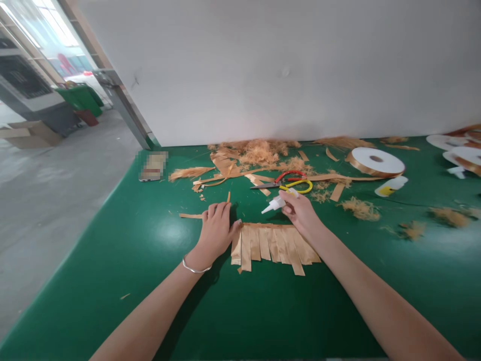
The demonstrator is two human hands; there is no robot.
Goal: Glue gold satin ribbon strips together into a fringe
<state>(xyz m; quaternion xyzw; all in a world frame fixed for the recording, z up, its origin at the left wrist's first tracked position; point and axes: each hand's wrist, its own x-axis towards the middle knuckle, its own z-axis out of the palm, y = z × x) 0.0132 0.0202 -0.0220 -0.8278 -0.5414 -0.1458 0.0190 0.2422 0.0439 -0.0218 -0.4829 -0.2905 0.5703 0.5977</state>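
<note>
A row of gold ribbon strips (274, 244) lies side by side on the green table (150, 260), joined along the top by a horizontal ribbon band. My left hand (216, 228) rests on the left end of that band, fingers curled down and pressing it flat, with a thin bracelet on its wrist. My right hand (300, 210) is closed on a small white glue bottle (276, 203), its nozzle pointing left just above the top edge of the strips.
Scissors (289, 183) with red and yellow handles lie behind the strips. Frayed ribbon scraps (259, 153) pile up near the wall. A ribbon roll (376, 161) and a white bottle (391, 186) lie to the right, more rolls (460, 150) at far right. A phone (153, 166) lies at the left edge.
</note>
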